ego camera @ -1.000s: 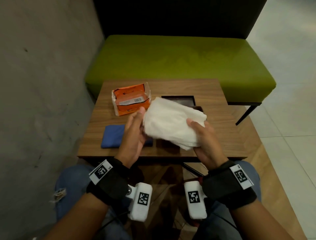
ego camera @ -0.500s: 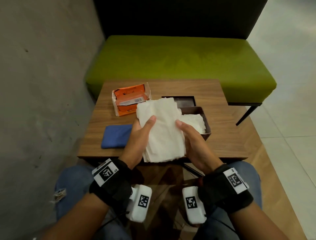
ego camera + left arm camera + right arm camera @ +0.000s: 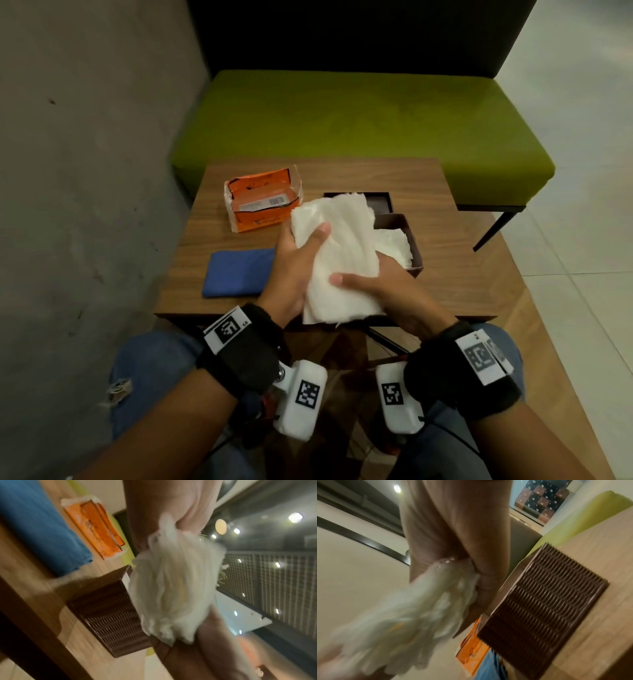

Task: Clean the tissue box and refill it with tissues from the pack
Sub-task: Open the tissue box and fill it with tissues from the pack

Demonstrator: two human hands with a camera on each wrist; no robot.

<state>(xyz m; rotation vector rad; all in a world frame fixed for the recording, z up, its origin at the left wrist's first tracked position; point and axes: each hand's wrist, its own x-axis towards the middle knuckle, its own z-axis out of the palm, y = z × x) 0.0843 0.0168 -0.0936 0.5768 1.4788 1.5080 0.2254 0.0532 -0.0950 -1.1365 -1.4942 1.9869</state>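
The stack of tissues [image 3: 337, 260] is sitting up in the air, just above the near edge of the tissue box [image 3: 412, 240]. The brown box is standing open on the counter [image 3: 455, 274], and some white tissues are already lying inside it.

The stack could go wrong here. It is soft and floppy, and its near end is hanging loose below both hands. If the hands are squeezing too lightly, sheets could be sliding out and falling off the counter. If the stack is going in crooked, it could be bunching up on the box wall.

The left hand [image 3: 294, 270] is holding the stack's left side, with its thumb pressing on top and its fingers curling under. The right hand [image 3: 387, 291] is gripping the right side the same way, thumb lying across the top. So the stack is being pinched between thumbs and fingers on both sides.

Left of the box, the orange tissue pack [image 3: 262, 200] is lying torn open. The blue cloth [image 3: 239, 272] is lying folded, further left of the box
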